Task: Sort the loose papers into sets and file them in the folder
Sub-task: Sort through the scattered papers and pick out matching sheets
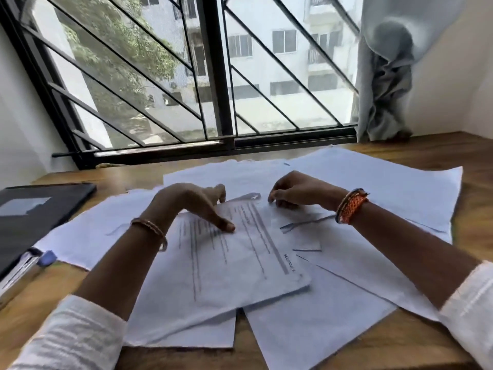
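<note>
Head view: loose papers [306,303] lie overlapped across the worktop [400,345], unsorted. Left hand [192,204] presses relaxed fingers on the printed top sheet [248,263]; right hand [298,190] pinches its far edge. Dark folder [34,212] sits shut at nine o'clock; filing seems not begun.

A room in a flat or home study, several floors up: a brown wooden surface [400,351] runs wall to wall under a black-framed window with slanted metal bars [213,76], a pale grey curtain [384,76] bunched at its right; outside stand white apartment blocks [288,49] and a leafy green tree [112,44]
</note>
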The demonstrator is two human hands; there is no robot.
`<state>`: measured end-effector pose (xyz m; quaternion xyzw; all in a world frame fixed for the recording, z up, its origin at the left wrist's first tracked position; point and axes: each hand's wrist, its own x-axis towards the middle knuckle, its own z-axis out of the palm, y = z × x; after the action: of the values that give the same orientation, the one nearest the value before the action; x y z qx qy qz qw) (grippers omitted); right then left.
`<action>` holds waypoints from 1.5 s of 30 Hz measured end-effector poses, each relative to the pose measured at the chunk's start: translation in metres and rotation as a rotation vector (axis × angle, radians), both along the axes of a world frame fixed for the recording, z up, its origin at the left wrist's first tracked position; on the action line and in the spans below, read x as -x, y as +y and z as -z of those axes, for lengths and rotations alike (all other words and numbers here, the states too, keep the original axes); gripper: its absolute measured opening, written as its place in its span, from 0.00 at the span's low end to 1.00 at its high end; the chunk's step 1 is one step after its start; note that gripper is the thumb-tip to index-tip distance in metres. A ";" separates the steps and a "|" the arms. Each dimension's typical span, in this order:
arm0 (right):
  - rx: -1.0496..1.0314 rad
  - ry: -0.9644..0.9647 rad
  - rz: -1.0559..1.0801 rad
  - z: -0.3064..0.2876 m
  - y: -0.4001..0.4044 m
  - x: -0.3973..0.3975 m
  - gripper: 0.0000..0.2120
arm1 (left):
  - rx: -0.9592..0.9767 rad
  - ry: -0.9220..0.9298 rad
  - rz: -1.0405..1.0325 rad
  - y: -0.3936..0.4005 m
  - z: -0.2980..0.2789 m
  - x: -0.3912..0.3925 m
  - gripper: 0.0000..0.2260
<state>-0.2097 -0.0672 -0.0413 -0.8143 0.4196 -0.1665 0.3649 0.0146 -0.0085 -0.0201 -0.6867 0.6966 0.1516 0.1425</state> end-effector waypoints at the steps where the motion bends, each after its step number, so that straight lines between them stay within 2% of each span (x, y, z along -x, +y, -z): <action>1: 0.021 0.008 -0.012 0.001 0.000 -0.001 0.09 | 0.010 0.029 0.015 -0.001 0.000 -0.002 0.25; 3: 0.048 0.031 -0.027 0.001 0.001 -0.005 0.11 | 0.018 0.176 0.054 0.001 -0.003 -0.007 0.15; 5: 0.044 0.029 -0.032 -0.003 0.003 -0.008 0.18 | 0.144 0.395 0.099 -0.001 -0.007 -0.011 0.16; 7: -0.140 -0.105 -0.063 -0.009 0.005 -0.001 0.25 | 0.400 0.636 0.012 -0.003 -0.010 -0.012 0.17; 9: -0.430 -0.304 -0.142 -0.018 0.005 0.013 0.27 | 0.720 0.717 -0.125 -0.005 -0.012 -0.016 0.15; 10: -0.508 -0.364 -0.167 -0.023 0.004 0.020 0.26 | 0.832 0.764 -0.183 -0.005 -0.012 -0.019 0.13; 12: -0.499 -0.410 -0.151 -0.023 0.001 0.027 0.18 | 0.808 1.031 -0.256 0.001 -0.012 -0.026 0.05; 14: -0.372 -0.497 -0.034 -0.019 -0.003 0.026 0.08 | 0.637 1.256 -0.313 0.005 -0.011 -0.033 0.14; 15: -0.327 -0.570 0.034 -0.019 -0.005 0.024 0.06 | 0.587 1.294 -0.344 0.006 -0.011 -0.034 0.14; 18: -0.268 -0.721 0.139 -0.019 -0.008 0.023 0.07 | 0.504 1.350 -0.377 0.006 -0.010 -0.038 0.12; 22: -0.304 -0.718 0.154 -0.016 -0.010 0.024 0.10 | 0.447 1.338 -0.277 0.008 -0.002 -0.045 0.32; 25: -0.347 -0.688 0.142 -0.012 -0.010 0.024 0.12 | 0.433 1.344 -0.261 0.008 0.004 -0.045 0.35; 36: -0.351 -0.679 0.155 -0.010 -0.009 0.022 0.10 | 0.467 1.317 -0.294 0.006 0.012 -0.042 0.26; 38: -0.364 -0.678 0.149 -0.010 -0.010 0.021 0.09 | 0.470 1.328 -0.327 0.006 0.012 -0.042 0.18; 40: -0.366 -0.677 0.144 -0.010 -0.010 0.021 0.09 | 0.475 1.329 -0.359 0.007 0.011 -0.040 0.02; 42: -0.360 -0.673 0.144 -0.009 -0.010 0.021 0.08 | 0.481 1.309 -0.373 0.006 0.011 -0.040 0.07; 45: -0.365 -0.663 0.151 -0.008 -0.010 0.021 0.11 | 0.469 1.316 -0.350 0.006 0.011 -0.041 0.03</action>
<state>-0.2309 -0.0774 -0.0332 -0.6048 0.3603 -0.3695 0.6065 0.0558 -0.0021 -0.0315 -0.5671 0.5319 0.4009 -0.4845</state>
